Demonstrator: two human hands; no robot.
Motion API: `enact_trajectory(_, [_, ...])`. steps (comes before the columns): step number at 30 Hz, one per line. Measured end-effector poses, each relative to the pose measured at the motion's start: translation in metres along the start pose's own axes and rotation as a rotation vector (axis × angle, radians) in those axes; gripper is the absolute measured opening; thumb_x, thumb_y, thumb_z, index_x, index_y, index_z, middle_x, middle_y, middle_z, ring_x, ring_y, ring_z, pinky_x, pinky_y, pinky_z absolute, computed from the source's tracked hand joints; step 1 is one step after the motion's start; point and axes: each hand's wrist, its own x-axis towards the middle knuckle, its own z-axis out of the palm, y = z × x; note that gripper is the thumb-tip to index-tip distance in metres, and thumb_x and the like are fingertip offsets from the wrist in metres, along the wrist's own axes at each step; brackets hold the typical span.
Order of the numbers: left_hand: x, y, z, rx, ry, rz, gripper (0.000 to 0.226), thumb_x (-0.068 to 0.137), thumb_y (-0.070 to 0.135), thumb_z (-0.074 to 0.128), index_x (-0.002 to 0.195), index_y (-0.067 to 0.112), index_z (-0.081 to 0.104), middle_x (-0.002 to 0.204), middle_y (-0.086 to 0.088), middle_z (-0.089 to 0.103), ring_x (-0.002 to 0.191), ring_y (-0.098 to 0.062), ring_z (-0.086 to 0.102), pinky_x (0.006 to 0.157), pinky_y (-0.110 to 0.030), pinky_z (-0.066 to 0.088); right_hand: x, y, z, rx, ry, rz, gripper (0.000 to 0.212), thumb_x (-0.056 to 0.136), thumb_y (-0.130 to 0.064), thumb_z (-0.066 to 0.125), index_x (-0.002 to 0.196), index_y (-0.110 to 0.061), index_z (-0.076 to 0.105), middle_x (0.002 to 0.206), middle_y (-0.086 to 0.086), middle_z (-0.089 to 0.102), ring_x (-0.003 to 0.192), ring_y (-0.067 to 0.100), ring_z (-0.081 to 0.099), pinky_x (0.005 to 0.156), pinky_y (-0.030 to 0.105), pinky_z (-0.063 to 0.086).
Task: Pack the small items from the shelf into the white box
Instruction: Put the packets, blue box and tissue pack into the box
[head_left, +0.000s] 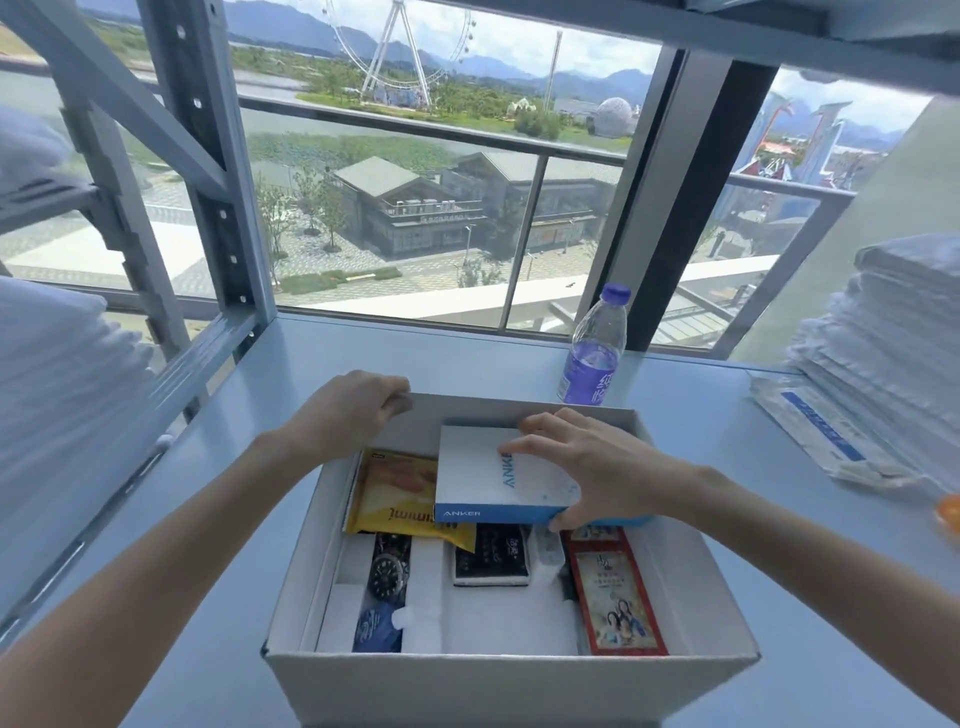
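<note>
Gripping the Anker carton (488, 473) at its 3 o'clock edge, the right hand (587, 462) is closing around it, fingers lying across the top face and thumb tucked under the near corner. The left hand (353, 405) is curling over the rim of the white box (519, 680) at 11 o'clock, bracing it on the shelf (701, 405).

The carton is sitting over the far half of the box, overlapping the yellow snack packet (400, 493); whether it is resting on anything below is not clear. It is rigid, smooth card with square edges, so it is probably wanting a flat, level drop rather than a push, sliding toward 12 o'clock until it is meeting the far wall. The crinkly foil packet underneath is likely giving way under weight, so easing down gently seems wise.

Nearer, a metal watch (388, 571), a small black case (491, 558) and a glossy red packet (615, 603) are lying on white foam (498, 618). A clear plastic bottle (595, 348) is standing outside at 1 o'clock.
</note>
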Motion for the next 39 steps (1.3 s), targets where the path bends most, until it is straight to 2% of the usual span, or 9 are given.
enact_trajectory(6, [0.0, 0.002, 0.002, 0.034, 0.022, -0.001, 0.034, 0.097, 0.026, 0.045, 0.064, 0.021, 0.037, 0.062, 0.0, 0.049, 0.063, -0.023, 0.049, 0.056, -0.033, 0.032, -0.001, -0.004, 0.011, -0.123, 0.053, -0.015, 0.08, 0.072, -0.057, 0.066, 0.14, -0.032, 0.032, 0.147, -0.003, 0.029, 0.134, 0.022, 0.02, 0.108, 0.04, 0.028])
enact_trajectory(8, [0.0, 0.001, 0.003, 0.044, 0.021, 0.0, 0.032, 0.097, 0.027, 0.044, 0.066, 0.02, 0.039, 0.063, 0.0, 0.05, 0.064, -0.023, 0.05, 0.057, -0.033, 0.033, -0.003, -0.004, 0.011, -0.183, 0.06, 0.017, 0.077, 0.07, -0.064, 0.063, 0.134, -0.028, 0.039, 0.139, -0.002, 0.038, 0.126, 0.023, 0.029, 0.1, 0.039, 0.034])
enact_trajectory(10, [0.001, 0.001, 0.003, 0.055, 0.022, 0.003, 0.031, 0.097, 0.027, 0.044, 0.067, 0.019, 0.04, 0.064, -0.001, 0.051, 0.065, -0.024, 0.051, 0.058, -0.034, 0.036, -0.003, -0.005, 0.011, -0.23, 0.029, 0.061, 0.076, 0.07, -0.069, 0.059, 0.13, -0.026, 0.039, 0.125, -0.001, 0.045, 0.109, 0.022, 0.039, 0.082, 0.035, 0.042])
enact_trajectory(13, [0.001, 0.0, 0.004, 0.068, 0.027, 0.007, 0.033, 0.097, 0.027, 0.043, 0.065, 0.021, 0.037, 0.063, 0.0, 0.051, 0.065, -0.023, 0.051, 0.058, -0.033, 0.035, -0.002, -0.007, 0.015, -0.222, 0.004, 0.087, 0.075, 0.071, -0.065, 0.062, 0.129, -0.024, 0.036, 0.119, 0.002, 0.042, 0.099, 0.022, 0.041, 0.069, 0.034, 0.044])
enact_trajectory(21, [0.005, 0.004, 0.004, 0.237, 0.043, 0.19, 0.027, 0.097, 0.04, 0.036, 0.085, 0.019, 0.047, 0.074, 0.008, 0.053, 0.069, -0.018, 0.056, 0.059, -0.03, 0.037, -0.004, -0.007, 0.007, -0.125, -0.069, 0.054, 0.071, 0.079, -0.054, 0.061, 0.136, -0.029, 0.027, 0.127, 0.002, 0.035, 0.111, 0.022, 0.036, 0.077, 0.037, 0.048])
enact_trajectory(24, [0.013, 0.01, 0.01, 0.289, 0.038, 0.266, 0.03, 0.095, 0.045, 0.034, 0.099, 0.019, 0.049, 0.088, 0.006, 0.061, 0.075, -0.017, 0.06, 0.06, -0.028, 0.041, -0.014, -0.004, 0.0, -0.022, -0.071, 0.092, 0.068, 0.084, -0.051, 0.057, 0.141, -0.028, 0.028, 0.136, -0.001, 0.034, 0.122, 0.019, 0.033, 0.089, 0.037, 0.047])
enact_trajectory(29, [0.039, 0.04, 0.023, 0.192, -0.086, 0.291, 0.034, 0.094, 0.046, 0.04, 0.122, 0.027, 0.045, 0.12, 0.007, 0.059, 0.093, -0.01, 0.061, 0.073, -0.025, 0.048, -0.069, 0.013, -0.028, 0.206, 0.192, 0.168, 0.047, 0.087, -0.039, 0.06, 0.13, -0.024, 0.048, 0.13, -0.002, 0.047, 0.121, 0.01, 0.043, 0.1, 0.029, 0.041])
enact_trajectory(33, [0.062, 0.088, 0.039, 0.174, -0.117, 0.369, 0.035, 0.093, 0.044, 0.044, 0.125, 0.029, 0.044, 0.122, 0.004, 0.06, 0.092, -0.011, 0.06, 0.074, -0.024, 0.046, -0.127, 0.042, -0.031, 0.205, 0.347, 0.322, 0.034, 0.088, -0.028, 0.062, 0.12, -0.02, 0.057, 0.12, 0.0, 0.055, 0.11, 0.013, 0.052, 0.092, 0.027, 0.044])
enact_trajectory(39, [0.086, 0.161, 0.069, 0.23, -0.125, 0.429, 0.031, 0.096, 0.034, 0.042, 0.12, 0.015, 0.043, 0.111, -0.008, 0.063, 0.086, -0.024, 0.064, 0.068, -0.033, 0.051, -0.197, 0.111, 0.023, 0.172, 0.272, 0.659, 0.031, 0.089, -0.019, 0.059, 0.12, -0.012, 0.057, 0.122, 0.002, 0.052, 0.114, 0.022, 0.051, 0.094, 0.038, 0.043])
